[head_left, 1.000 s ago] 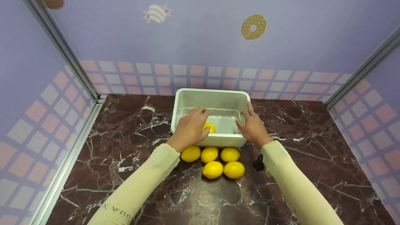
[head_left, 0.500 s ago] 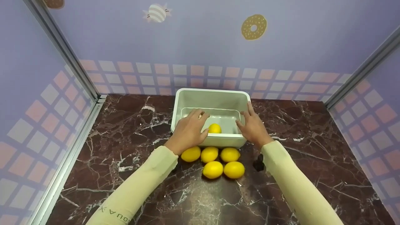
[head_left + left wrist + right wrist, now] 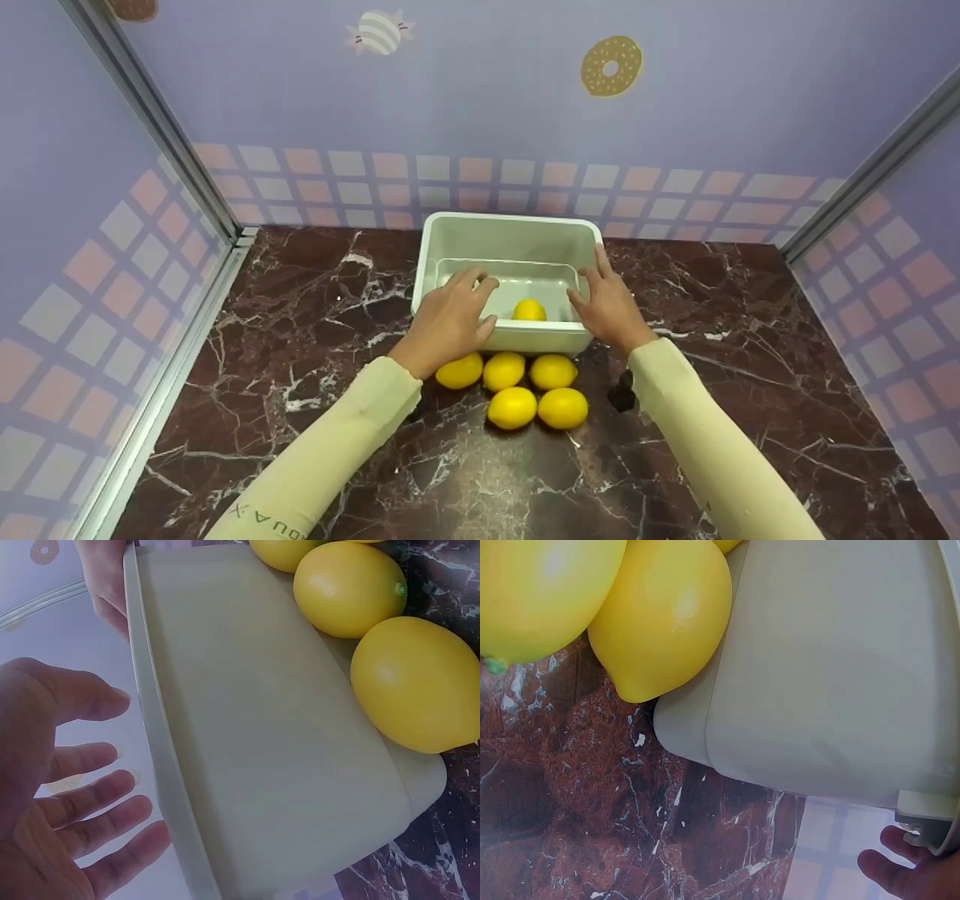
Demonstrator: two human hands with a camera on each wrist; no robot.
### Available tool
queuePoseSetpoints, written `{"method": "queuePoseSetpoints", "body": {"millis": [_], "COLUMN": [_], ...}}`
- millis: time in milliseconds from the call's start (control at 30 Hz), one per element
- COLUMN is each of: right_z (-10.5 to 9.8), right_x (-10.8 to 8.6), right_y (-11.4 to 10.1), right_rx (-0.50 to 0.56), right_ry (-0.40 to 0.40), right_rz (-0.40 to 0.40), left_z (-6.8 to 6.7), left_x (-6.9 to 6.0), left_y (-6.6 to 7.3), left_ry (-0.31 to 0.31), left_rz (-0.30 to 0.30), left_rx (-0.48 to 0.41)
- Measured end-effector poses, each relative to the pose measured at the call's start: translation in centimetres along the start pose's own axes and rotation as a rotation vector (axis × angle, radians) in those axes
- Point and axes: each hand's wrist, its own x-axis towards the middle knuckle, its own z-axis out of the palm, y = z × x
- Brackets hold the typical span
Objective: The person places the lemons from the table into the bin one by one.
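A pale grey-green bin (image 3: 540,327) stands near the back wall, with one lemon (image 3: 529,310) inside by its front wall. My left hand (image 3: 448,319) is over the bin's front left part, fingers spread and holding nothing; in the left wrist view the left hand (image 3: 71,772) is beside the rim. The right hand (image 3: 611,309) rests at the bin's right rim, its thumb and a finger over the inside; in the right wrist view only fingertips (image 3: 892,862) show below the bin's corner. Several lemons (image 3: 511,408) lie on the table just in front of the bin.
The dark red marbled table (image 3: 315,450) reaches the tiled-pattern back wall (image 3: 517,180). Metal frame strips run along the left and right corners. A small black object (image 3: 622,393) shows beside the right wrist.
My left hand has drawn back a little toward the front left. The lemon in the bin has moved right, away from that hand. The right hand has stayed at the right rim.
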Motion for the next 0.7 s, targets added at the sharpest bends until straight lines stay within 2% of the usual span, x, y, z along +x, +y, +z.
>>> {"method": "queuePoseSetpoints", "body": {"millis": [300, 700], "right_z": [0.1, 0.1], "right_x": [0.2, 0.1], "right_y": [0.1, 0.1], "right_rx": [-0.003, -0.004], "right_ry": [-0.003, 0.007], "right_rz": [0.009, -0.006], "left_z": [0.1, 0.1], "left_x": [-0.5, -1.1], "left_y": [0.1, 0.4], "left_ry": [0.012, -0.003], "left_rz": [0.01, -0.001], "left_rx": [0.005, 0.014]}}
